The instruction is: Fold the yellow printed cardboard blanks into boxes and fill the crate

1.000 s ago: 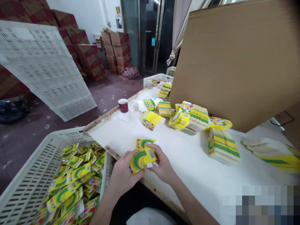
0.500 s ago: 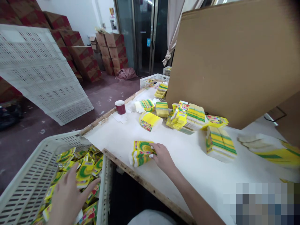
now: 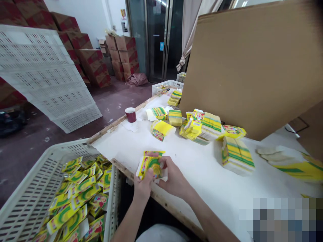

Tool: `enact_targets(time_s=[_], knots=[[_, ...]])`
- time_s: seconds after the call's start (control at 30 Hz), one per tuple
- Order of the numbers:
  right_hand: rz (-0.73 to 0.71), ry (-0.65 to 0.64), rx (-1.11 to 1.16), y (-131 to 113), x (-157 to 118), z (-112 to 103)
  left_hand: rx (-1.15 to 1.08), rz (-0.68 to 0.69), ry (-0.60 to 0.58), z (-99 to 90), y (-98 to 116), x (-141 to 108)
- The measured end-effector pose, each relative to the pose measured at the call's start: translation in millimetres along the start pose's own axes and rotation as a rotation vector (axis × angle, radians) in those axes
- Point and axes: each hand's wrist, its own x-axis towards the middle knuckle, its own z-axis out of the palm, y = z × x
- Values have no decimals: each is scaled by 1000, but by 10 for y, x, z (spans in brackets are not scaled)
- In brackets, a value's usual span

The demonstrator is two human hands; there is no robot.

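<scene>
- White crate (image 3: 112,205), beside the table's (image 3: 196,188) near-left corner: loose yellow packs (image 3: 84,188), bar codes too small to read.
- Left hand (image 3: 143,183): fingers clamped on a yellow-green packet (image 3: 154,165), thumb across its front; half a second ago it was spread above the crate.
- Right hand (image 3: 174,176): fingers closed on the packet's right side.
- The packet: above the table's near edge, lettering blurred.
- Mid-table: yellow-green bundles (image 3: 238,156), print illegible.
- Left edge: maroon mug (image 3: 130,115), unmoved.
- Glass door (image 3: 157,64): blue sticker (image 3: 162,46), white mark unreadable.
</scene>
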Motion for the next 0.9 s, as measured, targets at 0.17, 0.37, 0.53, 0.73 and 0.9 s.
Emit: enact_targets(time_s=[0.17,0.37,0.53,0.73,0.9], knots=[[156,110,575,-41,-41,231,-275,13,96,194,140,43],[202,122,668,8,13,285,-146,-33,169,167,14,44],[229,167,617,-56,-10,311,-34,63,423,137,-139,30],[232,117,708,-58,8,304,203,193,249,46,-124,0],[132,200,421,-70,-32,327,370,387,-11,-63,-50,-45]])
